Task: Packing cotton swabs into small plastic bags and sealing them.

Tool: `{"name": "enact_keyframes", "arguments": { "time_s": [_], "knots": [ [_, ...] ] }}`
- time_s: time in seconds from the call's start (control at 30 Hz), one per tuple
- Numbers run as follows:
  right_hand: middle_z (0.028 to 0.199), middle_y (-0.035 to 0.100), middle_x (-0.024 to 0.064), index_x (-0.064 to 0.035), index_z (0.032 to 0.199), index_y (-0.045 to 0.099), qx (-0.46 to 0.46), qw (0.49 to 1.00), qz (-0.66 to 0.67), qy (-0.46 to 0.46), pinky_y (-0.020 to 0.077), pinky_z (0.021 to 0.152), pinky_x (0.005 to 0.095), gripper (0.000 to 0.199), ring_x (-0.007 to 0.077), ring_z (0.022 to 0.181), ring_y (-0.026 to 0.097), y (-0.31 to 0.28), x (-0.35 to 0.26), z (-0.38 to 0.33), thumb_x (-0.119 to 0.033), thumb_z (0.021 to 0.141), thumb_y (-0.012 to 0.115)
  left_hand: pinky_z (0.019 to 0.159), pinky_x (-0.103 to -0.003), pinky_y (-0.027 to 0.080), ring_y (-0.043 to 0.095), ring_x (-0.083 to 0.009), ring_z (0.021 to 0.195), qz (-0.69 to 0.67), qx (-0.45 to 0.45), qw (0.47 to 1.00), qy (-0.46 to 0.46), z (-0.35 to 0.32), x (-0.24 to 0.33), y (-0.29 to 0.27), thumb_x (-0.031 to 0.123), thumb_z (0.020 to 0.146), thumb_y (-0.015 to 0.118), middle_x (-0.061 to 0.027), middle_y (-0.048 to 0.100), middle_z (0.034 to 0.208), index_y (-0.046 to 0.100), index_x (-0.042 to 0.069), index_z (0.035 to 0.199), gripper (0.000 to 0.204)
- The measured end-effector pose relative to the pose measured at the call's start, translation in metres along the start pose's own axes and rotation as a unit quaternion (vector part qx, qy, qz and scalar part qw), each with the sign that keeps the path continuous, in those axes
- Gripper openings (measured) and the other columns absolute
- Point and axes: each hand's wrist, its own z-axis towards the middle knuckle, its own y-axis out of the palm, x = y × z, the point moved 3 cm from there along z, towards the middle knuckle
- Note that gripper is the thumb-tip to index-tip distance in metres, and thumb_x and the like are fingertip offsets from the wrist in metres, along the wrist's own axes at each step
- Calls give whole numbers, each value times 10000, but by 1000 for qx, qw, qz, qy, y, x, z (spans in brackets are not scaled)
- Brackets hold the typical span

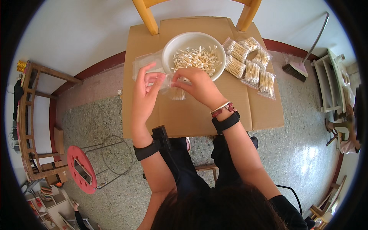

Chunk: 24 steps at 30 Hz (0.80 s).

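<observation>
Between my hands hangs a small clear plastic bag [177, 94] with cotton swabs in its lower part. My left hand [145, 89] pinches the bag's upper left edge between thumb and finger, its index finger raised. The other top edge is held by the closed fingertips of my right hand [200, 85], in front of the bowl. A round white bowl [165, 63] stands just beyond, holding a heap of loose cotton swabs [197, 59] with pale sticks. Flat clear bags [141, 66] lie left of the bowl, partly behind my left hand.
Several filled swab bags [252, 71] lie right of the bowl on a cardboard sheet [214, 119]. A wooden chair back [249, 15] rises behind it. On the left, a red stool [76, 161] carries a phone [82, 171]. A broom [297, 71] leans at the right wall.
</observation>
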Motion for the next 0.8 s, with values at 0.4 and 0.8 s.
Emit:
{"name": "enact_keyframes", "arguments": {
  "time_s": [0.4,0.8],
  "knots": [
    [930,668,146,-37,1024,611,45,984,163,59,509,752,363,212,304,844,653,-4,-10,2,-208,900,625,701,-256,464,569,-98,767,-17,-60,997,-47,3,-17,-5,141,867,677,-35,645,851,634,-5,937,167],
    [813,673,121,-13,915,673,33,990,138,14,509,704,326,227,246,735,640,-3,-4,-1,-214,819,718,727,-256,459,585,-109,809,49,-9,999,-6,3,-9,-10,131,893,639,-33,650,859,638,-8,920,141]
  ]
}}
